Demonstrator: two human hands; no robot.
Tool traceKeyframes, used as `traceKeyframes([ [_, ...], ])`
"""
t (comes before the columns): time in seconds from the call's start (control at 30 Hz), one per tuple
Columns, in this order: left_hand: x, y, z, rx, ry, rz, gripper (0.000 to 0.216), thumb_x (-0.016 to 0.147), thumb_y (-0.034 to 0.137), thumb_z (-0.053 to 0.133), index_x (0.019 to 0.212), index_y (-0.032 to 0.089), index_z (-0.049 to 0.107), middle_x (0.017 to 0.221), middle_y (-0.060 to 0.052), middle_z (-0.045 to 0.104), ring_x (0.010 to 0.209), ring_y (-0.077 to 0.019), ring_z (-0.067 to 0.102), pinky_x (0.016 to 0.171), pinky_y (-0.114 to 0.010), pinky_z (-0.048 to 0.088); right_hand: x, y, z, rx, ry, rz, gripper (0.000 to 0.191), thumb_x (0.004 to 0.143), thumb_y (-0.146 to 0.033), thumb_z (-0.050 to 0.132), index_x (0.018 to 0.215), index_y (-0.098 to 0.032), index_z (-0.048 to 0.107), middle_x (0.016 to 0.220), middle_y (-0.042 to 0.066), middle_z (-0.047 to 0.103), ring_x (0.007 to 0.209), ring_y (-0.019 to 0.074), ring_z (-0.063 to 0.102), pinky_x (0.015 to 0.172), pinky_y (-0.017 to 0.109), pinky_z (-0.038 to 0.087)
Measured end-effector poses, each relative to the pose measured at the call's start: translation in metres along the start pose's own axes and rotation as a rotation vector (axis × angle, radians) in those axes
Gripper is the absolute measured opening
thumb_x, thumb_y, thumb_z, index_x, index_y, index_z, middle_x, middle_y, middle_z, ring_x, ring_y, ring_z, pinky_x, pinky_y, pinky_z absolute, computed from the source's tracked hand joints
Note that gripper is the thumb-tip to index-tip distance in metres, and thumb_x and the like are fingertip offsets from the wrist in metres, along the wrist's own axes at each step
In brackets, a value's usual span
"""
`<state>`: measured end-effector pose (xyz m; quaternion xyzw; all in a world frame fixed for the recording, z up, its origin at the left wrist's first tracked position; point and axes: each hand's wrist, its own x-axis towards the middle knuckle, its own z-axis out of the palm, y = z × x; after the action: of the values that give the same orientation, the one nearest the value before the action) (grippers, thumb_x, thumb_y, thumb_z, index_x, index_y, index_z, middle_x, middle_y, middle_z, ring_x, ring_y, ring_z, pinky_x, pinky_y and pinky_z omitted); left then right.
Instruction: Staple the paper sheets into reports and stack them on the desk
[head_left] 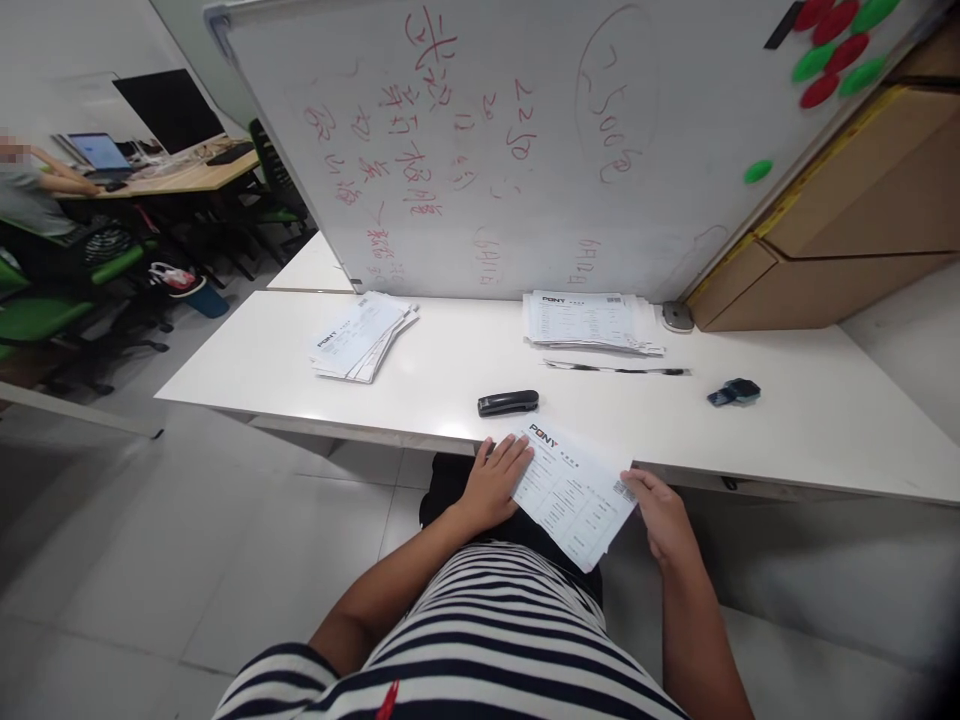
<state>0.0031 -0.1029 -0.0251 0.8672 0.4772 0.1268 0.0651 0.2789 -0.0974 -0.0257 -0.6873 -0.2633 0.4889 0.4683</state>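
Note:
Printed paper sheets [574, 490], headed PONY, lie slanted over the front edge of the desk and out above my lap. My left hand [491, 485] rests on their left side, fingers stretched out flat; its thumb is hard to make out. At the upper right corner, beside a printed square code, my right hand [660, 510] pinches the sheets between thumb and fingers. Just beyond the papers lies a black stapler [508, 403], on its side and touched by neither hand.
On the white desk [450, 350] are a fanned paper stack [364, 335] at left, another stack [585, 320] at the back, a dark strip [615, 369] and a small dark object [733, 391]. A whiteboard [480, 150] and cardboard boxes [855, 220] stand behind. Someone sits far left.

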Motion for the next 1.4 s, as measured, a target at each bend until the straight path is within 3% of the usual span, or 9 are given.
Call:
traceKeyframes([
  [0.17,0.004,0.008,0.002,0.027,0.032,-0.064,0.070,0.086,0.037,0.050,0.148,0.018,0.026,0.155,-0.010,0.026,0.144,-0.0271,0.018,0.116,-0.056,0.003,-0.006,0.009,-0.004,0.197,-0.114,0.093,0.032,0.056,-0.043,0.080,0.074,-0.018,0.067,0.065,0.000,0.067,0.056,0.0159,0.058,0.049,0.026,0.044],
  [0.37,0.006,0.009,0.006,0.020,0.046,-0.059,0.074,0.085,0.041,0.050,0.149,0.016,0.023,0.155,-0.012,0.025,0.144,-0.0293,0.016,0.114,-0.059,-0.003,-0.014,0.019,0.004,0.276,-0.180,0.137,0.054,0.066,-0.063,0.070,0.092,-0.015,0.069,0.089,0.008,0.073,0.079,0.0239,0.066,0.063,0.033,0.051],
  [0.5,0.006,0.008,0.007,0.034,0.049,-0.057,0.073,0.086,0.040,0.049,0.149,0.017,0.023,0.155,-0.011,0.025,0.144,-0.0290,0.016,0.114,-0.058,-0.004,-0.014,0.024,0.010,0.159,-0.072,-0.044,0.060,0.073,-0.061,0.065,0.116,-0.020,0.064,0.108,0.007,0.070,0.098,0.0243,0.063,0.082,0.035,0.050],
  [0.63,0.005,0.006,0.005,0.034,0.036,-0.028,0.073,0.085,0.039,0.049,0.149,0.016,0.024,0.155,-0.011,0.025,0.144,-0.0281,0.016,0.114,-0.057,-0.003,-0.011,0.014,0.010,-0.267,0.072,-0.347,0.065,0.080,-0.058,0.056,0.135,-0.023,0.051,0.113,0.008,0.067,0.095,0.0241,0.062,0.088,0.039,0.045],
  [0.73,0.004,0.004,0.003,0.034,0.040,-0.016,0.073,0.085,0.040,0.050,0.149,0.017,0.025,0.154,-0.012,0.028,0.144,-0.0293,0.017,0.115,-0.057,-0.001,-0.007,0.001,0.007,-0.604,0.040,-0.494,0.056,0.083,-0.056,0.050,0.129,-0.025,0.057,0.116,0.010,0.065,0.093,0.0260,0.060,0.090,0.043,0.043],
  [0.83,0.004,0.003,0.003,0.040,0.040,-0.013,0.073,0.085,0.040,0.050,0.150,0.017,0.024,0.154,-0.013,0.028,0.143,-0.0300,0.018,0.114,-0.057,0.000,-0.005,-0.006,0.007,-0.765,0.007,-0.548,0.049,0.086,-0.055,0.044,0.120,-0.025,0.063,0.118,0.010,0.064,0.098,0.0280,0.059,0.089,0.043,0.044],
  [1.17,0.005,0.006,0.003,0.081,0.037,-0.017,0.071,0.086,0.036,0.048,0.150,0.016,0.023,0.155,-0.013,0.025,0.144,-0.0297,0.016,0.114,-0.057,-0.003,-0.008,-0.005,0.006,-0.885,0.023,-0.643,0.044,0.092,-0.050,0.036,0.110,-0.022,0.065,0.112,0.011,0.065,0.100,0.0274,0.059,0.083,0.039,0.045],
  [1.4,0.006,0.004,0.006,0.087,0.050,-0.030,0.073,0.085,0.035,0.049,0.150,0.016,0.022,0.155,-0.013,0.023,0.144,-0.0296,0.016,0.115,-0.056,-0.003,-0.006,-0.004,0.006,-0.894,0.015,-0.578,0.043,0.091,-0.050,0.037,0.106,-0.023,0.067,0.108,0.010,0.067,0.095,0.0266,0.060,0.081,0.038,0.044],
])
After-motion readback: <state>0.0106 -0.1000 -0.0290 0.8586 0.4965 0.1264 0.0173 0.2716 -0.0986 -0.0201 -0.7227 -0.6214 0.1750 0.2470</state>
